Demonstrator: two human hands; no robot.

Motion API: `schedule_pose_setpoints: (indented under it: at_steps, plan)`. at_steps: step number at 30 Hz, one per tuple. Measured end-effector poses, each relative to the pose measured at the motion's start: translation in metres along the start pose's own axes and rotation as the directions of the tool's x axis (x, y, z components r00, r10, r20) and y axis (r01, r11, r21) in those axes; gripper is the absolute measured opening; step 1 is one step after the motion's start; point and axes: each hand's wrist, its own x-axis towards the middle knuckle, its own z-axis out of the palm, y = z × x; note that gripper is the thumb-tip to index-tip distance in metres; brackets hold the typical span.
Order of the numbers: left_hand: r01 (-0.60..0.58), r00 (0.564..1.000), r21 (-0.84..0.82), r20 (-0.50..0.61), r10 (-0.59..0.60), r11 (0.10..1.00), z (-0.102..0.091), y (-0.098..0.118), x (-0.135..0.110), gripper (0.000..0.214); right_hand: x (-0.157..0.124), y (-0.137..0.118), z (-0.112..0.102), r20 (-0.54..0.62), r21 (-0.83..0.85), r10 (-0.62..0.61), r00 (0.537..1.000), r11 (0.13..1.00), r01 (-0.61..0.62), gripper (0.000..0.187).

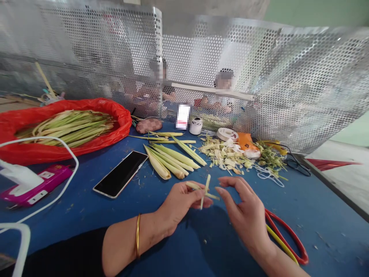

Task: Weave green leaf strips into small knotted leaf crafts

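My left hand (184,204), with a gold bangle on the wrist, pinches pale green plant strips (206,184) that cross one another. One strip stands nearly upright and another lies slantwise across it. Just to the right, my right hand (245,209) has its thumb and forefinger apart, with nothing visible between them. Its fingertips are close to the strips but do not seem to touch them. Beyond my hands lies a fan of pale green leaf sheaths (173,159) on the blue tabletop (161,246). Partly hidden by my right forearm is a red and yellow looped handle (300,242).
At left are a red bag (123,119) of long stalks, a purple power strip (49,182) with white cables, and a phone (121,175). Plant scraps (216,152), a tape roll (227,134) and an orange packet (246,142) lie back right. A perforated metal screen (196,57) separates other people.
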Motion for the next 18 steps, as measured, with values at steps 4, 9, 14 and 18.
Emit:
schedule_pose_setpoints:
  at_steps: [4,9,14,18]
  plan:
    - [-0.076,0.997,-0.129,-0.032,0.073,0.989,0.000,0.000,0.002,0.035,-0.005,-0.008,0.000,0.185,-0.039,-0.117,0.976,0.991,0.126,0.025]
    - [-0.106,0.994,-0.115,-0.031,0.103,0.988,0.003,-0.002,0.000,0.033,-0.014,-0.007,0.017,0.238,0.038,-0.050,0.970,0.998,0.043,0.022]
    - [-0.131,0.991,-0.121,-0.051,0.125,0.984,0.004,-0.006,0.000,0.025,-0.015,-0.004,0.021,0.263,0.079,-0.072,0.962,0.995,0.053,0.029]
    - [-0.110,0.988,-0.131,-0.125,0.093,0.985,0.002,-0.011,0.003,0.023,-0.018,-0.007,0.024,0.307,0.095,-0.092,0.947,0.993,0.066,0.033]
